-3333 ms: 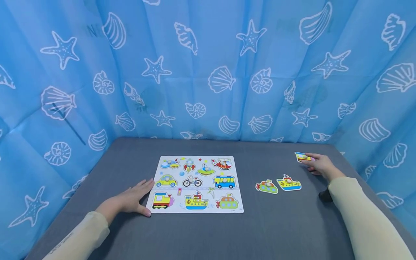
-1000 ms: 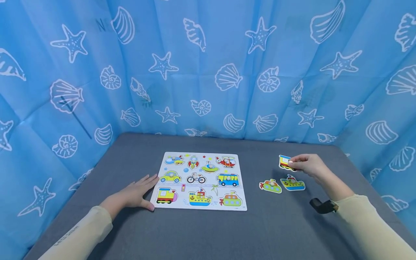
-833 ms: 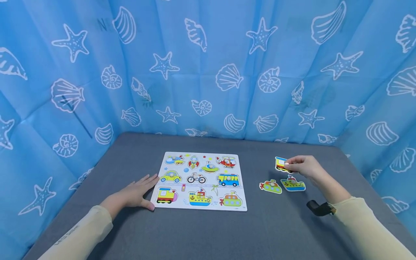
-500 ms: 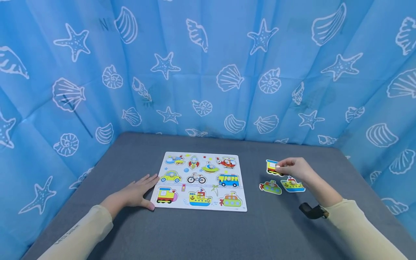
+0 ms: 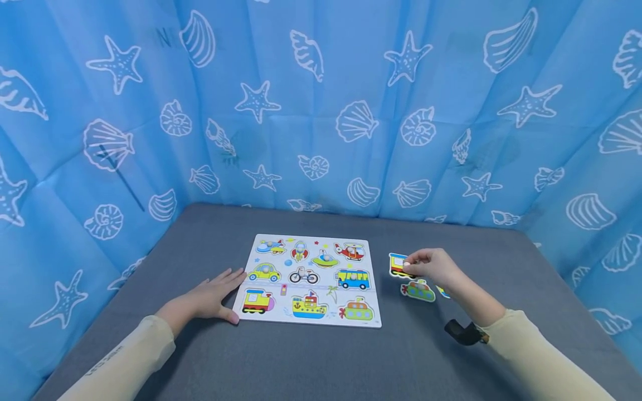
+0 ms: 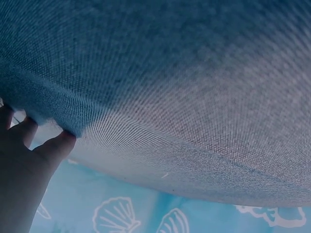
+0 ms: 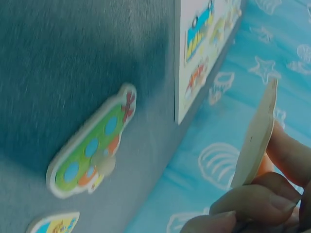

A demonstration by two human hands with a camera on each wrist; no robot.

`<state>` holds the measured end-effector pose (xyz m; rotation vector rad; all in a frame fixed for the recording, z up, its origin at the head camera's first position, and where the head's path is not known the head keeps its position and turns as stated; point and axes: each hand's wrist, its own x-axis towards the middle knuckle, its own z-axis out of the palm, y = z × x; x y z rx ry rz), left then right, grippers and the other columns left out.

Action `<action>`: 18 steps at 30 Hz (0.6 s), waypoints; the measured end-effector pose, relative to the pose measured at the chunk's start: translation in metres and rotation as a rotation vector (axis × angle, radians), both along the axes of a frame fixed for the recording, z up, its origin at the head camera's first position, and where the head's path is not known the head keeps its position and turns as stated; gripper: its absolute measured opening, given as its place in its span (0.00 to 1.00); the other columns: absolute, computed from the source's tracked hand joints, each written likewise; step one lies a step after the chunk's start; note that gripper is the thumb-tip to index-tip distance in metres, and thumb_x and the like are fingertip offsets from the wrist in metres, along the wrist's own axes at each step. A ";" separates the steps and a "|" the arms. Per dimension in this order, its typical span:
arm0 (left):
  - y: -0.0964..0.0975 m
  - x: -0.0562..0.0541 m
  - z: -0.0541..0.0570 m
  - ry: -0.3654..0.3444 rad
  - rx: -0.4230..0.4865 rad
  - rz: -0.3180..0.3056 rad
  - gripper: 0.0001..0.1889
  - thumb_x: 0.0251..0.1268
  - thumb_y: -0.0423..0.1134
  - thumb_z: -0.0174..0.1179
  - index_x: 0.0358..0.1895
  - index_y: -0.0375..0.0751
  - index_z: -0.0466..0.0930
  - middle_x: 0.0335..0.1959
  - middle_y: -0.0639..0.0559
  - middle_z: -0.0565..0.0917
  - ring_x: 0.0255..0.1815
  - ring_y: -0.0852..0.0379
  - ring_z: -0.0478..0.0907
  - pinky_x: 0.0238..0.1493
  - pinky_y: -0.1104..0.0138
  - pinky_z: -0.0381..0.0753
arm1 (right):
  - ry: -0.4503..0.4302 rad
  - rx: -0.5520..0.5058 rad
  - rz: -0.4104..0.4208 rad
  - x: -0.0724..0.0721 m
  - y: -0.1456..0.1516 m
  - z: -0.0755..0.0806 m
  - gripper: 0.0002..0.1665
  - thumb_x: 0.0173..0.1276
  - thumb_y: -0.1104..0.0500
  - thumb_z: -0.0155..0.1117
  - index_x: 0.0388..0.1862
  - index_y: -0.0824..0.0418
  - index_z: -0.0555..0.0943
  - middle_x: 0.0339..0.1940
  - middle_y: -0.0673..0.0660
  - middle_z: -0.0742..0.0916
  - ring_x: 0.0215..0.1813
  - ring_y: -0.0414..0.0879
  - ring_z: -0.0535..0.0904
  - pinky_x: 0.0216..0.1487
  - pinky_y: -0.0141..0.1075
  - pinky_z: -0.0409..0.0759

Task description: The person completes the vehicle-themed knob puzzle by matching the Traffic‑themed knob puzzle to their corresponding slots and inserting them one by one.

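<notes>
In the head view my right hand (image 5: 435, 267) pinches a train puzzle piece (image 5: 398, 265) by its knob, held above the table between the board and the loose pieces. The right wrist view shows the piece's bare wooden underside (image 7: 257, 131) edge-on at my fingers. Just below it lies a green submarine piece (image 5: 418, 291); a boat piece (image 5: 443, 292) is mostly hidden behind my right hand. My left hand (image 5: 208, 298) rests with spread, straight fingers at the left edge of the white puzzle board (image 5: 328, 291), fingertips right at its rim.
On the board, pieces with knobs such as the car (image 5: 264, 272) and bus (image 5: 353, 278) sit in the upper rows; the bottom row shows printed train, boat and submarine. A grey cloth covers the table (image 5: 321, 362). A blue shell-patterned curtain (image 5: 321, 111) hangs behind.
My right hand has lifted the train piece from the far right and carried it left past the boat, close to the submarine piece. My left hand stays at the board's edge.
</notes>
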<state>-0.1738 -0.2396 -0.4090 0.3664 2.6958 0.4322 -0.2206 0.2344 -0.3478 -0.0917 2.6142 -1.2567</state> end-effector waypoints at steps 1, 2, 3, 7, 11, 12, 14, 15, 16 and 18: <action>0.000 0.000 0.000 0.001 0.000 0.000 0.57 0.46 0.60 0.72 0.76 0.38 0.51 0.77 0.38 0.52 0.76 0.34 0.42 0.65 0.31 0.44 | 0.000 0.005 -0.003 0.000 -0.004 -0.001 0.15 0.68 0.61 0.64 0.45 0.73 0.80 0.34 0.58 0.84 0.38 0.49 0.79 0.42 0.47 0.80; 0.000 0.000 0.000 0.001 0.000 0.000 0.57 0.46 0.60 0.72 0.77 0.38 0.51 0.77 0.38 0.51 0.76 0.34 0.42 0.65 0.31 0.44 | -0.002 0.012 -0.009 0.001 -0.008 -0.002 0.15 0.68 0.61 0.65 0.45 0.73 0.81 0.34 0.58 0.84 0.37 0.49 0.79 0.41 0.46 0.79; 0.000 0.000 0.000 0.002 0.000 -0.002 0.57 0.46 0.60 0.72 0.76 0.38 0.51 0.77 0.38 0.52 0.76 0.33 0.42 0.65 0.31 0.44 | -0.004 0.015 -0.014 0.001 -0.011 -0.003 0.15 0.67 0.61 0.65 0.45 0.73 0.81 0.33 0.58 0.84 0.37 0.49 0.78 0.40 0.45 0.79; -0.001 0.001 0.000 0.004 0.006 -0.006 0.57 0.47 0.60 0.72 0.76 0.37 0.51 0.77 0.38 0.51 0.76 0.33 0.42 0.65 0.31 0.45 | 0.003 0.023 -0.005 0.002 -0.023 -0.007 0.13 0.66 0.62 0.66 0.44 0.71 0.82 0.31 0.56 0.83 0.35 0.48 0.75 0.35 0.41 0.75; -0.001 0.001 -0.001 0.005 0.008 -0.004 0.57 0.47 0.60 0.72 0.76 0.37 0.51 0.77 0.38 0.51 0.76 0.33 0.42 0.65 0.31 0.45 | 0.003 0.005 0.002 0.004 -0.031 -0.011 0.11 0.66 0.62 0.67 0.42 0.69 0.82 0.31 0.55 0.83 0.34 0.48 0.74 0.34 0.40 0.73; -0.001 0.001 -0.001 0.006 0.008 -0.004 0.57 0.47 0.60 0.72 0.76 0.37 0.51 0.77 0.38 0.51 0.76 0.33 0.42 0.65 0.31 0.45 | 0.002 0.004 -0.002 0.005 -0.032 -0.012 0.11 0.66 0.62 0.67 0.42 0.69 0.82 0.31 0.55 0.83 0.34 0.48 0.75 0.35 0.40 0.74; -0.001 0.001 -0.002 0.006 0.008 -0.004 0.57 0.47 0.60 0.72 0.77 0.37 0.51 0.77 0.38 0.51 0.76 0.33 0.42 0.65 0.31 0.44 | 0.007 0.006 0.002 0.006 -0.036 -0.013 0.10 0.66 0.62 0.67 0.42 0.69 0.82 0.31 0.55 0.83 0.34 0.48 0.76 0.36 0.41 0.75; -0.001 0.001 -0.002 0.006 0.008 -0.004 0.57 0.47 0.60 0.72 0.76 0.37 0.51 0.77 0.38 0.51 0.76 0.33 0.42 0.65 0.31 0.44 | 0.010 0.006 0.007 0.007 -0.038 -0.014 0.10 0.66 0.62 0.66 0.42 0.69 0.82 0.31 0.56 0.83 0.34 0.48 0.76 0.36 0.41 0.75; -0.001 0.000 -0.002 0.007 0.009 -0.005 0.57 0.47 0.60 0.72 0.76 0.37 0.51 0.77 0.38 0.51 0.76 0.33 0.42 0.65 0.31 0.44 | 0.013 0.006 0.012 0.008 -0.040 -0.015 0.10 0.66 0.63 0.66 0.41 0.69 0.82 0.31 0.56 0.83 0.34 0.47 0.77 0.36 0.41 0.75; -0.002 0.000 -0.002 0.007 0.009 -0.005 0.57 0.47 0.60 0.72 0.76 0.37 0.51 0.77 0.38 0.51 0.76 0.33 0.42 0.65 0.31 0.44 | 0.011 -0.005 0.018 0.011 -0.046 -0.017 0.09 0.66 0.63 0.66 0.41 0.69 0.82 0.31 0.56 0.84 0.34 0.47 0.77 0.36 0.40 0.76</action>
